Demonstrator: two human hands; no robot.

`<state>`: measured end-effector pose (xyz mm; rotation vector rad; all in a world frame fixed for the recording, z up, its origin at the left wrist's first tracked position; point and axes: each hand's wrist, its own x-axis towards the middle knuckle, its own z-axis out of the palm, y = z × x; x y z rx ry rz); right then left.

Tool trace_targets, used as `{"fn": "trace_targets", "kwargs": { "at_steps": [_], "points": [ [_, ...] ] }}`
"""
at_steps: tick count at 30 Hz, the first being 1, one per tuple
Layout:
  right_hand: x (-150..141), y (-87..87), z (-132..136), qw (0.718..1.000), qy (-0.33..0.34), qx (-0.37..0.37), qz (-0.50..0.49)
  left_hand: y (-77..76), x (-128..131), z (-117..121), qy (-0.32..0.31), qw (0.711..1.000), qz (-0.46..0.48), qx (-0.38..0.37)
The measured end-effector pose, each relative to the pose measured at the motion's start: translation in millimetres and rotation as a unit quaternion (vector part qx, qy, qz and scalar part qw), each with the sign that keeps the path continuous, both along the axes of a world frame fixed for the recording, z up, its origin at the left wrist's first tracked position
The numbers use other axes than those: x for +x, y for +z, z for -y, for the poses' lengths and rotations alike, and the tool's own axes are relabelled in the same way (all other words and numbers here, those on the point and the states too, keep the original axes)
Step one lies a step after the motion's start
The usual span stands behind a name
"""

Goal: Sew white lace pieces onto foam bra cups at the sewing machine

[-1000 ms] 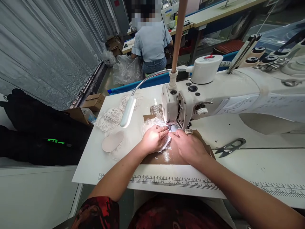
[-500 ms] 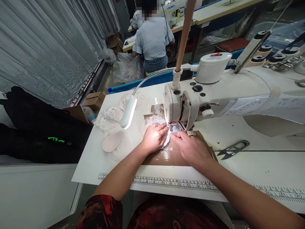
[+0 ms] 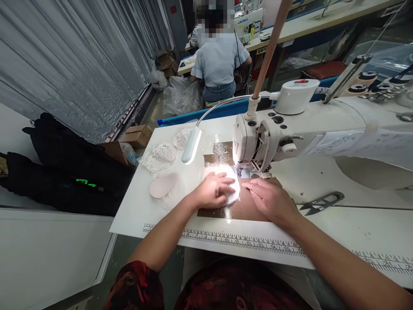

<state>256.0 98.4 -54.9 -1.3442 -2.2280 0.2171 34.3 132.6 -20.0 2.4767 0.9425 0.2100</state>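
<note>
Fingers spread, my left hand (image 3: 213, 190) lies on a white rounded fabric piece (image 3: 236, 183), brightly lit beside the sewing machine's (image 3: 241, 148) needle area. Its far and right edges show, while my palm and fingers cover the rest. My right hand (image 3: 269, 196) rests on the brown board (image 3: 248, 211) just right of the fabric, fingers stretched toward the needle area and apart from the piece. Nothing shows in it. Left of my left hand are a beige oval cup-shaped pad (image 3: 164, 186) and white lace cup-shaped pieces (image 3: 159, 157).
Thread snips (image 3: 322, 202) lie right of my right hand. A lamp head (image 3: 192, 146) on a bendy neck hangs over the table. A printed ruler (image 3: 222, 238) runs along the front edge. Dark cloth (image 3: 71, 168) is at the left; a co-worker (image 3: 219, 58) sits ahead.
My left fingers have spread out from a bunched hold, and the white fabric now lies flatter and more exposed. My right hand sits slightly back from the needle area. The view has shifted.
</note>
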Motion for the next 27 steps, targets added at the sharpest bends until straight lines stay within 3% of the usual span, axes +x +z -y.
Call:
{"fn": "trace_targets", "kwargs": {
  "at_steps": [2, 3, 5, 7, 9, 12, 15, 18, 27],
  "points": [
    [1.9, 0.1, 1.0, 1.0, 0.007, -0.013, -0.024, 7.2, -3.8, 16.4, -0.09, 0.992, 0.064, -0.055],
    [1.9, 1.4, 1.4, 0.999, 0.011, -0.018, -0.03, 10.0, -4.6, 24.7, -0.103, 0.987, 0.101, -0.066],
    [0.9, 5.5, 1.9, 0.999, 0.024, -0.023, -0.034, 13.3, -4.5, 38.1, -0.062, 0.983, 0.166, -0.048],
    [-0.4, 9.7, 2.1, 0.999, 0.032, -0.021, -0.035, 12.4, -2.6, 44.4, 0.019, 0.982, 0.185, 0.003],
    [-1.0, 12.2, 2.2, 0.999, 0.033, -0.017, -0.035, 7.4, 0.8, 43.1, 0.056, 0.986, 0.147, 0.05],
    [-1.7, 13.5, 2.6, 0.999, 0.048, -0.01, 0.014, -3.2, 8.1, 33.1, 0.025, 0.992, 0.066, 0.104],
    [-4.3, 15.5, 3.3, 0.991, 0.033, -0.013, 0.129, -9.9, 15.1, 23.2, 0.004, 0.989, 0.035, 0.14],
    [-8.3, 18.5, 3.8, 0.981, -0.002, -0.019, 0.195, -10.5, 18.7, 17.9, 0.01, 0.989, 0.006, 0.145],
    [-12.0, 17.7, -1.2, 0.98, -0.039, -0.047, 0.187, -10.2, 14.3, -3.5, 0.008, 0.994, -0.031, 0.101]
  ]
}}
